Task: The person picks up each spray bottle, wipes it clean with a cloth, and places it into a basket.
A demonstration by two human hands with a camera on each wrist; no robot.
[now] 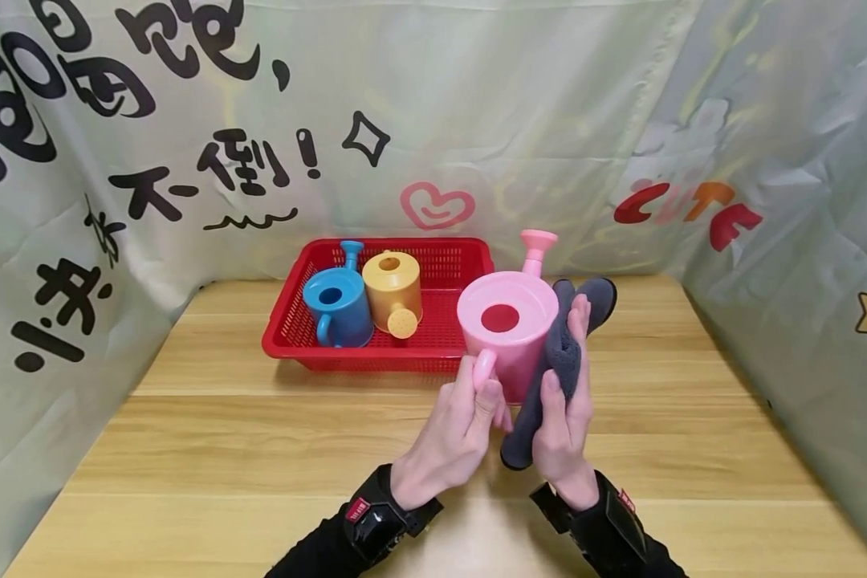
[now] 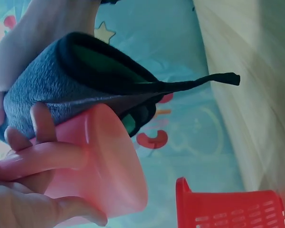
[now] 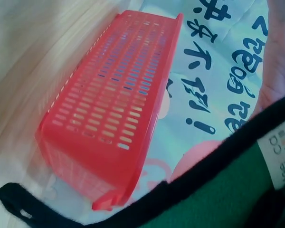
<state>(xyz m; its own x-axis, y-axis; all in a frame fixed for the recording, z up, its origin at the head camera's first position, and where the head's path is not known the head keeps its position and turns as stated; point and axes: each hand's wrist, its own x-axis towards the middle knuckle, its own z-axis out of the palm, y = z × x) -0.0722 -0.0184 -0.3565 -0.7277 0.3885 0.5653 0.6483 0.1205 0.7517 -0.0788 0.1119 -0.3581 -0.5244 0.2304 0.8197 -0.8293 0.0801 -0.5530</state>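
Observation:
In the head view, my left hand grips the handle of a pink watering can, which is tilted up off the table with its sprinkler spout at the back. Against the can's right side, my right hand presses a dark grey plush cloth, fingers straight along it. The left wrist view shows the folded cloth with black edging and a loop, and left fingers around the pink handle. Its green reverse and a white label fill the corner of the right wrist view.
Behind the hands, a red plastic basket with slotted walls stands on the wooden table. Inside it are a blue watering can and a yellow watering can. Printed curtains enclose the table's back and sides.

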